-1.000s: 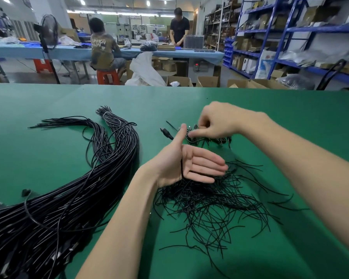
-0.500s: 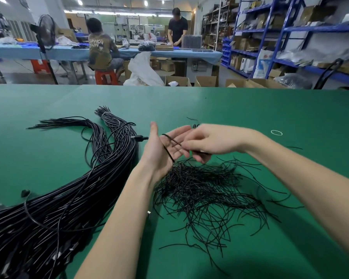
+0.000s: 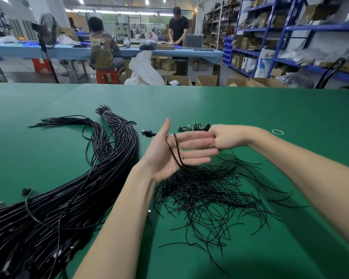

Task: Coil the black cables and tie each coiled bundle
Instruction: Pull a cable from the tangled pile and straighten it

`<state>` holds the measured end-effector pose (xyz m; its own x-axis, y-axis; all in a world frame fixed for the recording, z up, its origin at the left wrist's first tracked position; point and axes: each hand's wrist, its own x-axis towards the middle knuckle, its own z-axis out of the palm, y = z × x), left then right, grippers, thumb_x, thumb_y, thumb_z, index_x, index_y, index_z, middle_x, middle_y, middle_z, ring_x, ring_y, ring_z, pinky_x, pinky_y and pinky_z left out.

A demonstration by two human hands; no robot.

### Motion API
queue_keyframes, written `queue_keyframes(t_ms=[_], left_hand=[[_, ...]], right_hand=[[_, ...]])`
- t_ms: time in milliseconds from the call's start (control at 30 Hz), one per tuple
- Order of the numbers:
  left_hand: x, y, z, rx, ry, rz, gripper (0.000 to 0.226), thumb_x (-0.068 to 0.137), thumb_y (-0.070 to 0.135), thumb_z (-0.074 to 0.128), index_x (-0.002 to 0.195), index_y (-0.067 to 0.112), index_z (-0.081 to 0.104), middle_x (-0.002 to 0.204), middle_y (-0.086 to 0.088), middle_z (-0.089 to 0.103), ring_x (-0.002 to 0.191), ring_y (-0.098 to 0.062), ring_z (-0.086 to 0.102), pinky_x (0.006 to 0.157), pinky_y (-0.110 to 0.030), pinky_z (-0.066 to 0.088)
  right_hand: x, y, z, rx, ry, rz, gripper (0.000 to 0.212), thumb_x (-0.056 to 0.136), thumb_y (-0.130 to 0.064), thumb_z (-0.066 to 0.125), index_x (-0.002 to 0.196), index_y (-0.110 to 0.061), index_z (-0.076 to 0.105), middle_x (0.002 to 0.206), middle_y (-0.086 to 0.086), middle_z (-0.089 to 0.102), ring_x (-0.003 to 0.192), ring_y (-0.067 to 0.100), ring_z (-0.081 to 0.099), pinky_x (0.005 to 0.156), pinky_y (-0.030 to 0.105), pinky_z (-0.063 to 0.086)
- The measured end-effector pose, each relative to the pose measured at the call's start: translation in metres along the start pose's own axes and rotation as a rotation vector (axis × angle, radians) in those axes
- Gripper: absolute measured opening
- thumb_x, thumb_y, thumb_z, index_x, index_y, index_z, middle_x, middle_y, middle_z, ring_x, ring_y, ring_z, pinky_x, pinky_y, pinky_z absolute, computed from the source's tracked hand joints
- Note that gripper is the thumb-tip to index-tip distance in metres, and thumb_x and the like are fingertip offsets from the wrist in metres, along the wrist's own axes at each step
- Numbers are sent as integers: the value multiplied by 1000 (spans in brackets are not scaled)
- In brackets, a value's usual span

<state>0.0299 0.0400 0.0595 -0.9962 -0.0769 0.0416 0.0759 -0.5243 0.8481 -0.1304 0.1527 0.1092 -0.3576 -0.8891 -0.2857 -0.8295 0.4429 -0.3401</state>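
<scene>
Left hand raised palm-up over the green table, fingers straight, a black cable looped across them. Right hand curled behind the fingertips (grip unclear). Seated worker's shirt lettering is partly legible: "UNKN".

Cable bundle left on the table, loose ties right, hands above between.

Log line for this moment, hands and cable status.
left hand: open, palm up, black cable looped across it | right hand: fingers curled behind left fingertips, grip hidden | tie pile: on table
</scene>
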Motion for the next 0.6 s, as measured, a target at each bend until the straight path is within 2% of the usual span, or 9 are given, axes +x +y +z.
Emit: queue_keyframes(t_ms=[33,67,167,233,333,400,500,533,600], left_hand=[[1,-1,2,56,-6,-42,96,99,68,9,119,-6,68,127,-30,63,114,-47,63,95,-52,55],[3,-3,3,98,-8,-87,97,99,69,10,120,-6,67,127,-31,62,116,-48,61,97,-54,53],[7,-9,2,200,17,-188,97,97,70,8,128,-5,60,130,-30,61,122,-47,58,100,-56,50],[9,-11,0,240,78,-207,94,97,70,7,134,-1,56,130,-24,63,124,-43,58,100,-56,49],[11,-11,-3,186,215,-133,86,100,66,9,136,2,54,130,-20,65,122,-43,60,100,-58,48],[10,-9,-7,96,283,-53,82,102,63,11,130,0,56,127,-19,66,120,-44,60,98,-59,48],[7,-2,-12,-65,299,71,82,103,61,12,131,-5,54,125,-22,65,119,-44,60,93,-54,54],[6,0,-13,-112,282,98,82,103,60,13,134,-5,52,129,-22,64,116,-42,62,92,-51,56],[5,2,-13,-162,238,135,81,103,59,12,135,-4,52,134,-22,62,118,-38,63,99,-50,52]], right_hand=[[4,-3,-8,-29,10,19,32,92,-15,58,60,-17,62,58,-3,51,60,18,41,61,31,36],[7,-9,-15,-64,12,32,33,96,-21,60,64,-17,65,61,-3,54,62,17,43,63,30,38],[15,-31,-31,-127,22,65,41,96,-49,63,74,-18,76,65,-6,63,65,14,51,68,28,43],[17,-47,-40,-146,64,49,35,98,-46,62,79,-21,77,64,-11,69,61,12,53,64,27,44],[11,-64,-40,-96,180,-5,20,99,-27,58,91,-17,73,71,-6,76,54,12,53,53,22,46],[0,-63,-32,95,230,-55,20,101,-17,55,99,-5,71,72,-1,76,52,11,56,48,20,47],[-15,-50,-6,452,135,-100,26,105,-18,54,106,6,65,71,5,68,47,7,50,43,18,41],[-19,-45,5,549,83,-89,30,106,-21,53,109,7,63,73,5,63,48,6,46,43,18,39],[-26,-34,24,740,-41,-53,28,107,-27,51,111,-3,65,68,-1,57,47,5,40,41,16,33]])
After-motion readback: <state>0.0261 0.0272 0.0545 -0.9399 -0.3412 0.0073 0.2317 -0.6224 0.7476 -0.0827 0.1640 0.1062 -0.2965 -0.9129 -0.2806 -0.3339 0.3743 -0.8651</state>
